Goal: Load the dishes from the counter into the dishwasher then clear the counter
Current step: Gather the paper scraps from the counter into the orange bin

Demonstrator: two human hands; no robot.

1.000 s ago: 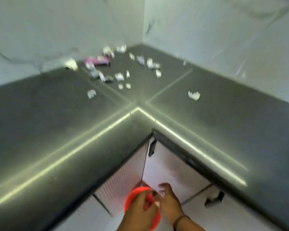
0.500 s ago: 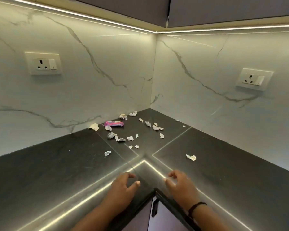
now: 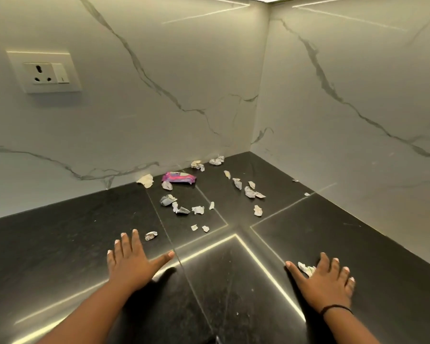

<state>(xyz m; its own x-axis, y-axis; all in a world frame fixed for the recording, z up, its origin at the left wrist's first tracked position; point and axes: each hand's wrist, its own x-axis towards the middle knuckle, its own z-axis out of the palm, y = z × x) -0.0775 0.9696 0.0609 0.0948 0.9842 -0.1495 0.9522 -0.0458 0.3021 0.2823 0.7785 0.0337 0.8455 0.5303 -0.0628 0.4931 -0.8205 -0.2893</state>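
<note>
Several crumpled paper scraps (image 3: 197, 209) lie scattered over the dark corner counter (image 3: 60, 239), and a pink and purple wrapper (image 3: 178, 178) lies near the back wall. My left hand (image 3: 130, 263) is spread flat above the counter, fingers straight, just short of one small scrap (image 3: 150, 235). My right hand (image 3: 327, 279) lies flat with straight fingers over a white paper scrap (image 3: 306, 268), which shows between thumb and forefinger. No dishes or dishwasher are in view.
Marble-patterned walls meet at the corner (image 3: 258, 108) behind the counter. A wall socket (image 3: 46, 73) sits on the left wall. A bright light strip reflects off the counter in front of my hands.
A second ago my hands were low at the cabinet by a red object. Both have since reached out over the counter and spread flat, the right one reaching the lone scrap.
</note>
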